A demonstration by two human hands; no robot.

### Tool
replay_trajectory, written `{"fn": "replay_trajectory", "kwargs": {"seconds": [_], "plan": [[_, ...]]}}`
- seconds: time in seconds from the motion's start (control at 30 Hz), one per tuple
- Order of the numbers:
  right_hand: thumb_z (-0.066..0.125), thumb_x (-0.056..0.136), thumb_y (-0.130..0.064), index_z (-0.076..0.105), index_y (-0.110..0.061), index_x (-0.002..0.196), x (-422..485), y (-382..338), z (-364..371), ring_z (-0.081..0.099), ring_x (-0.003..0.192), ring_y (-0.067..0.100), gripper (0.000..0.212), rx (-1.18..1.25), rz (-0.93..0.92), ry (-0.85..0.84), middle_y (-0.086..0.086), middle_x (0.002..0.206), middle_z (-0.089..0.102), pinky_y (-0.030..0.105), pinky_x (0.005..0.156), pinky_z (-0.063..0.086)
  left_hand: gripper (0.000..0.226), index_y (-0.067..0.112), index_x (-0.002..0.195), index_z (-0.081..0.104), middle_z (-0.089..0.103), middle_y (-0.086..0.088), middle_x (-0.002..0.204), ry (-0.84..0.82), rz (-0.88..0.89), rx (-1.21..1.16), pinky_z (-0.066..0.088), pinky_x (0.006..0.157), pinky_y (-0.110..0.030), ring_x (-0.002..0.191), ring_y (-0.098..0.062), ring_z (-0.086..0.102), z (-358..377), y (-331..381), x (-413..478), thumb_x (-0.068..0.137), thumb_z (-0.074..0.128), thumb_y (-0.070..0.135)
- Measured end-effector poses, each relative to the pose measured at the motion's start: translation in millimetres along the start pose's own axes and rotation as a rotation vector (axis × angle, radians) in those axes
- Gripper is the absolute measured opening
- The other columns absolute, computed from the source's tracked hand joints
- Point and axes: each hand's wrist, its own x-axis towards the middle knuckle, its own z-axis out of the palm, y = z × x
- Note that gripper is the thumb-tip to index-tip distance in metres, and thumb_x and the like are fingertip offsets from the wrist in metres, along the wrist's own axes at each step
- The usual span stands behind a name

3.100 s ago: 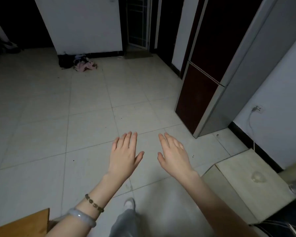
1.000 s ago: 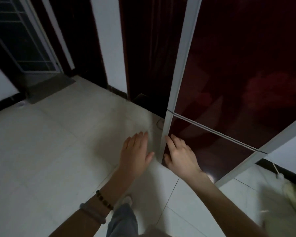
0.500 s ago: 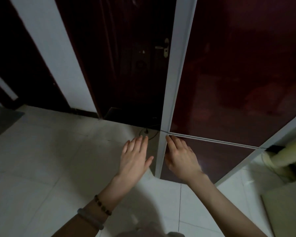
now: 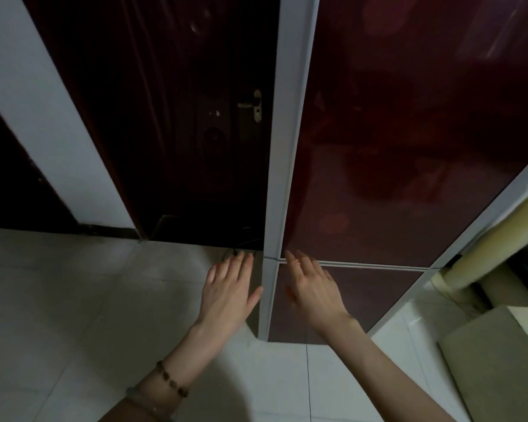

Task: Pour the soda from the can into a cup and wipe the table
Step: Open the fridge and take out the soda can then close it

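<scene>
Two hands reach forward, palms down, fingers straight and holding nothing. The left hand (image 4: 229, 295) hangs over the tiled floor (image 4: 73, 300), just left of the fridge's grey edge strip (image 4: 282, 178). The right hand (image 4: 313, 292) lies across the dark red fridge door (image 4: 409, 147), its fingertips (image 4: 290, 257) at the seam (image 4: 363, 264) between the upper and lower doors; whether they touch it cannot be told. Left of the strip stands a dark door with a handle (image 4: 250, 105), then a white wall (image 4: 43, 117). Open floor spreads to the left and below. A pale slab (image 4: 494, 360) sits at the lower right, near the fridge's right corner. Neither can nor cup can be placed from this view.
</scene>
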Motion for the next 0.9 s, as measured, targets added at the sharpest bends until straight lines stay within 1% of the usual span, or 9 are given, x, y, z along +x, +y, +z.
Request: {"fn": "replay_trajectory", "kwargs": {"seconds": [0.07,0.17,0.27,0.37,0.47,0.6,0.77,0.83,0.9], "plan": [[0.083,0.052,-0.023,0.059,-0.002,0.12,10.3,5.4,-6.6,0.065,0.096,0.032,0.076,0.003,-0.001,0.021,0.017,0.112,0.065,0.039,0.067,0.057,0.061,0.007,0.126,0.057,0.061,-0.011,0.125,0.003,-0.009,-0.003,0.048,0.093,-0.042,0.112,-0.029,0.06,-4.3,-1.9,14.6,0.081,0.062,0.047],[0.08,0.054,-0.02,0.058,-0.001,0.122,32.7,14.6,-18.2,0.063,0.1,0.035,0.074,-0.004,0.016,0.067,0.019,0.116,0.063,0.04,0.068,0.056,0.066,0.007,0.13,0.053,0.057,-0.012,0.131,0.013,-0.017,-0.029,0.044,0.097,-0.043,0.117,-0.03,0.057,-14.6,-6.3,45.4,0.079,0.067,0.046],[0.077,0.058,-0.019,0.057,-0.001,0.123,63.1,25.0,-36.2,0.061,0.106,0.036,0.07,-0.021,0.026,0.144,0.021,0.121,0.06,0.042,0.073,0.055,0.068,0.009,0.139,0.042,0.047,-0.011,0.141,0.055,-0.034,-0.067,0.036,0.105,-0.041,0.128,-0.029,0.046,-31.9,-13.0,83.4,0.086,0.057,0.049],[0.077,0.061,-0.017,0.054,0.001,0.125,95.3,32.7,-59.5,0.056,0.113,0.04,0.07,-0.031,0.026,0.234,0.025,0.126,0.055,0.045,0.082,0.052,0.069,0.012,0.145,0.03,0.037,-0.009,0.148,0.118,-0.04,-0.128,0.027,0.11,-0.038,0.135,-0.026,0.035,-53.9,-17.9,122.1,0.091,0.048,0.051],[0.076,0.065,-0.016,0.048,0.001,0.13,123.6,37.1,-81.4,0.047,0.124,0.042,0.073,-0.057,0.013,0.3,0.028,0.135,0.047,0.049,0.093,0.046,0.071,0.013,0.147,0.026,0.032,-0.008,0.151,0.181,-0.001,-0.165,0.023,0.112,-0.037,0.138,-0.024,0.03,-75.6,-20.3,157.2,0.091,0.048,0.05],[0.072,0.069,-0.017,0.043,0.0,0.135,155.3,45.3,-102.4,0.038,0.132,0.042,0.074,-0.084,0.014,0.348,0.028,0.142,0.038,0.052,0.1,0.041,0.073,0.014,0.148,0.023,0.031,-0.006,0.152,0.23,0.044,-0.256,0.021,0.113,-0.036,0.14,-0.021,0.028,-95.3,-21.1,196.4,0.09,0.051,0.05],[0.071,0.069,-0.013,0.04,0.0,0.137,179.9,55.9,-114.1,0.037,0.133,0.041,0.077,-0.072,0.018,0.374,0.027,0.143,0.036,0.051,0.102,0.041,0.072,0.017,0.147,0.024,0.031,-0.002,0.151,0.225,0.022,-0.552,0.021,0.111,-0.03,0.139,-0.016,0.026,-107.9,-22.0,235.6,0.089,0.057,0.044],[0.071,0.067,-0.011,0.037,-0.001,0.139,184.9,60.4,-112.5,0.033,0.135,0.04,0.08,-0.077,0.006,0.357,0.027,0.146,0.032,0.05,0.103,0.038,0.07,0.016,0.147,0.026,0.034,-0.002,0.15,0.198,0.027,-0.594,0.025,0.112,-0.031,0.138,-0.016,0.029,-107.0,-20.7,248.8,0.09,0.057,0.043],[0.07,0.066,-0.011,0.033,-0.003,0.143,186.5,63.9,-108.4,0.026,0.139,0.038,0.086,-0.097,0.005,0.315,0.025,0.15,0.024,0.05,0.106,0.034,0.067,0.018,0.145,0.03,0.04,-0.001,0.146,0.171,0.037,-0.648,0.031,0.11,-0.032,0.134,-0.015,0.036,-104.9,-16.3,259.2,0.09,0.057,0.041]]}}
